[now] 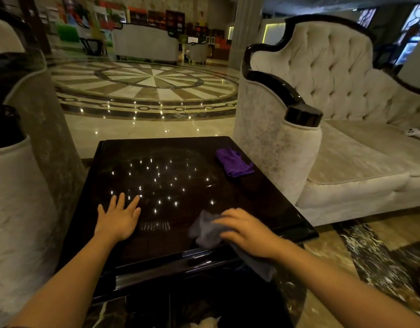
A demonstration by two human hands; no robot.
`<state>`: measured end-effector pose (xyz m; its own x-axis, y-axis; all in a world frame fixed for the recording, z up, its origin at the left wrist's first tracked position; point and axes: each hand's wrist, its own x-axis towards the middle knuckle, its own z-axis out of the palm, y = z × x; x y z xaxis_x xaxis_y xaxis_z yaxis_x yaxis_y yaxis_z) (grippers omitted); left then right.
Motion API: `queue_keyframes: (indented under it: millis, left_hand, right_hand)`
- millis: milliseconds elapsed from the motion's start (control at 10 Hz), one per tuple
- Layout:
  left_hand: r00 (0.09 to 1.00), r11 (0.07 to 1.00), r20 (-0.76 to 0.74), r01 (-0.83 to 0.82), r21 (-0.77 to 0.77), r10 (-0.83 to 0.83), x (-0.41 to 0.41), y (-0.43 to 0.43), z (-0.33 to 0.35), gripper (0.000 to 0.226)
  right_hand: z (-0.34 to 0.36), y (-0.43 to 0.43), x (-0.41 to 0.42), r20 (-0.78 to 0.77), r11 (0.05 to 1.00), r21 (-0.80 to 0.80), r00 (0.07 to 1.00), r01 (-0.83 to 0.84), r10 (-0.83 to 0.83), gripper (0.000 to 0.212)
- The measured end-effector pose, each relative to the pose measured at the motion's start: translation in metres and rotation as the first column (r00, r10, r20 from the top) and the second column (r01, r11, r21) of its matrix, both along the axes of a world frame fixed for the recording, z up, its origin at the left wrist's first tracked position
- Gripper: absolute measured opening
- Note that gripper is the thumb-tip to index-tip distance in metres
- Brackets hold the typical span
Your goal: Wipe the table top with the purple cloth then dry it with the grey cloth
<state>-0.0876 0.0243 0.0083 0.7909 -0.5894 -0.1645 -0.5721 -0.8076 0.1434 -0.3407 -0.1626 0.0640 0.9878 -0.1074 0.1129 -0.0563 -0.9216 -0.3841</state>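
Note:
A dark glossy square table top (180, 185) fills the middle of the view and reflects ceiling lights. The purple cloth (234, 162) lies crumpled near the table's far right corner, untouched. My right hand (247, 230) presses on the grey cloth (204, 229) at the near right edge of the table; part of the cloth hangs over the edge below my wrist. My left hand (119, 216) rests flat on the near left of the table top, fingers spread, holding nothing.
A cream tufted sofa (346, 143) with a dark-trimmed armrest stands close to the table's right side. A white controller (416, 134) lies on its seat. Another upholstered chair (19, 185) stands on the left. Polished marble floor (142, 91) stretches beyond.

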Motion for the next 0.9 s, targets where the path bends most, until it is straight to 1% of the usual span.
queue_keyframes:
  millis: [100, 200, 300, 400, 500, 600, 800, 900]
  left_hand:
    - [1.000, 1.000, 0.000, 0.003, -0.005, -0.003, 0.001, 0.000, 0.000, 0.051]
    - [1.000, 1.000, -0.004, 0.005, -0.018, -0.005, 0.001, 0.000, -0.001, 0.051]
    - [1.000, 1.000, -0.011, 0.006, -0.018, -0.006, 0.001, 0.000, -0.001, 0.051]
    - [1.000, 1.000, -0.013, 0.008, -0.013, -0.008, 0.003, -0.001, -0.003, 0.051]
    - [1.000, 1.000, -0.007, 0.010, -0.004, -0.010, 0.005, -0.001, -0.004, 0.051]
    - [1.000, 1.000, -0.006, 0.009, 0.007, -0.009, 0.005, -0.003, -0.004, 0.051]
    - [1.000, 1.000, -0.017, -0.004, 0.026, 0.004, 0.006, -0.006, -0.002, 0.051]
    - [1.000, 0.999, -0.007, 0.001, 0.053, -0.001, 0.005, -0.007, 0.002, 0.051]
  right_hand:
    - [0.018, -0.034, 0.011, 0.150, 0.977, 0.012, 0.966, 0.212, -0.212, 0.034]
    - [0.021, -0.077, 0.030, 0.200, 0.891, 0.041, 0.870, 0.453, -0.451, 0.035]
    - [0.012, -0.104, 0.039, 0.135, 0.809, -0.108, 0.815, 0.577, -0.564, 0.043]
    - [-0.017, -0.127, 0.041, -0.121, 0.717, -0.197, 0.709, 0.669, -0.694, 0.055]
    - [-0.040, -0.126, 0.041, -0.275, 0.673, -0.181, 0.620, 0.717, -0.735, 0.062]
    - [-0.045, -0.118, 0.045, -0.263, 0.652, -0.218, 0.599, 0.727, -0.756, 0.065]
    - [-0.034, -0.112, 0.044, -0.337, 0.664, -0.231, 0.582, 0.711, -0.740, 0.067]
    - [-0.031, -0.094, 0.050, -0.294, 0.679, -0.185, 0.619, 0.711, -0.728, 0.065]
